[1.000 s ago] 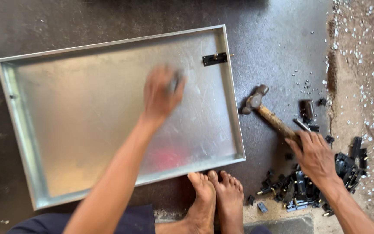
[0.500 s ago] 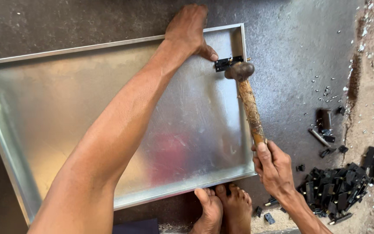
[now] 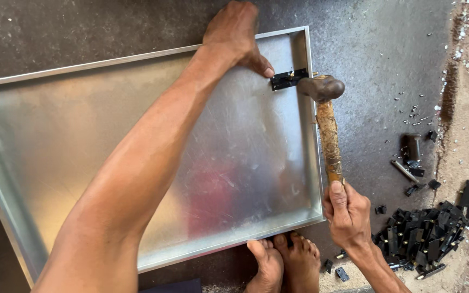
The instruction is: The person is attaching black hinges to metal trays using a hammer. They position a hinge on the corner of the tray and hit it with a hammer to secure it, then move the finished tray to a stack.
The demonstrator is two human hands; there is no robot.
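A large shallow metal tray (image 3: 82,146) lies flat on the dark floor (image 3: 375,49), its raised rim running all round. The left hand (image 3: 234,35) reaches across the tray to its far right corner, fingers curled and the thumb pressing beside a small black bracket (image 3: 287,79) that sits on the tray just inside the right rim. The right hand (image 3: 347,214) is wrapped tight round the near end of a wooden hammer (image 3: 328,130) handle; the handle runs away from the person along the tray's right rim, and the dark hammer head rests just beside the bracket, at the rim. Two bare feet (image 3: 286,263) stand touching the tray's near edge. To the right, near the right hand, a pile of black brackets (image 3: 422,236) lies on the floor, with a few loose metal pieces (image 3: 411,154) farther off and pale grit scattered along the right edge
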